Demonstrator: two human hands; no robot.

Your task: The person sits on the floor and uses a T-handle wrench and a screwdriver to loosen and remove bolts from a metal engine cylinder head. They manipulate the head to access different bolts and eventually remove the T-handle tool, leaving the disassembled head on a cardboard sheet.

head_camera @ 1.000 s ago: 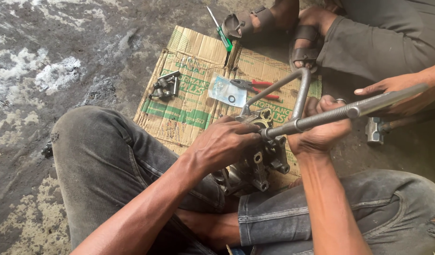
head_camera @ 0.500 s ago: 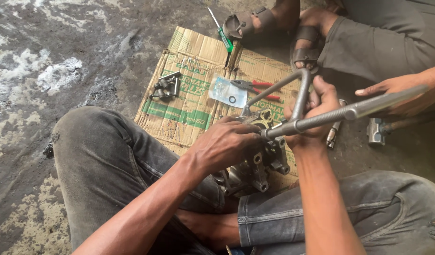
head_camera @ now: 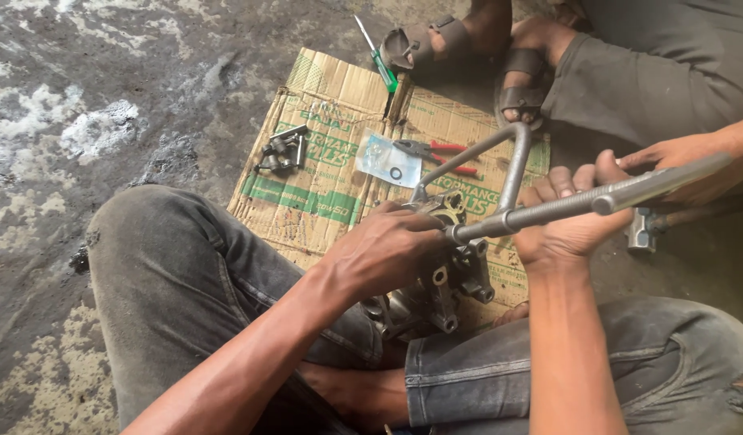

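One clear plastic packet (head_camera: 389, 159) on green-printed cardboard (head_camera: 307, 185).

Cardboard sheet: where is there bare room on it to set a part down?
Free: the cardboard's near-left stretch, between the small metal parts and the knee. Crowded: the middle and right, with the clear packet, red-handled pliers, the metal housing under the left hand, and the right hand on the wrench.

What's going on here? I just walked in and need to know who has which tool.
Someone sitting on the ground steadies a metal engine part with the left hand and holds a long T-handle wrench against it with the right hand. Another person's hand is at the wrench's far end. Pliers lie on cardboard.
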